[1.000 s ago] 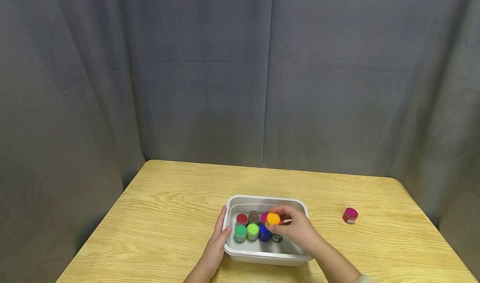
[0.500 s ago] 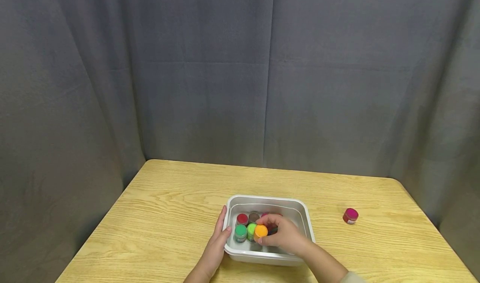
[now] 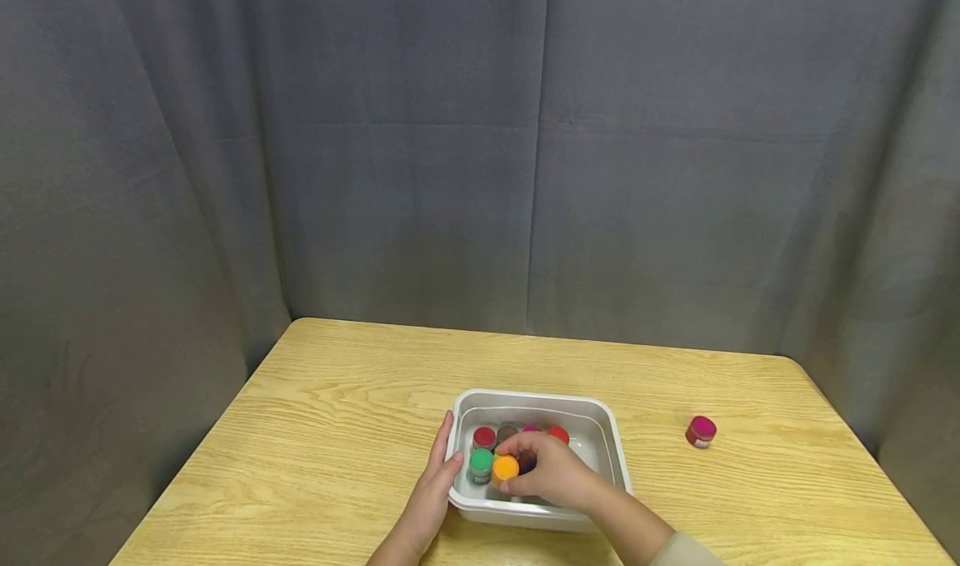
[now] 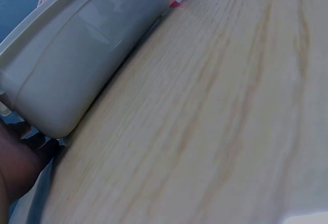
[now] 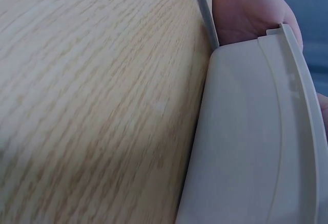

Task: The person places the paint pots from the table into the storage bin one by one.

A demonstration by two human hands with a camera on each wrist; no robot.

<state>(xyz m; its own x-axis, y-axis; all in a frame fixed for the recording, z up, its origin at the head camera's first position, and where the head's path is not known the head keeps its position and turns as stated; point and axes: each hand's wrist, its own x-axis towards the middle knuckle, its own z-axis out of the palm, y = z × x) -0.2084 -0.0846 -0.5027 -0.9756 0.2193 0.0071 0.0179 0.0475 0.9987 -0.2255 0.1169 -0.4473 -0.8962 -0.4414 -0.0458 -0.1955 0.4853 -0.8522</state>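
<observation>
The fingers (image 3: 517,444) of the right hand (image 3: 551,478) are curled round a small orange-lidded jar (image 3: 506,468), pinching it from the far side and the right so that its round lid shows just left of the knuckles. The jar sits low in the frame's middle, inside the white tub (image 3: 611,441), in the near row beside a green-lidded jar (image 3: 481,462). Whether it has touched the tub's floor I cannot tell from here.

Behind it, toward the far wall of the tub, stand a dark red jar (image 3: 484,437), a brown one (image 3: 507,431), a sliver of pink lid (image 3: 532,427) and a brighter red jar (image 3: 558,433). A bit of blue (image 3: 527,465) peeps out just under the fingers, mostly hidden by the hand.

The left hand (image 3: 429,491) lies against the left end of the tub, fingers straight and flat along the outer wall with the tips up at the rim, thumb hooked at the near corner. In the right wrist view that hand (image 5: 246,11) shows at the top of the frame, pressed to the tub's pale wall (image 5: 251,142); in the left wrist view the tub's rounded corner (image 4: 77,65) fills the upper left.

Out to the right, well apart from the tub, a magenta jar (image 3: 701,431) stands alone on the wooden surface (image 3: 337,416). A grey curtain (image 3: 480,149) hangs behind and at both sides.
</observation>
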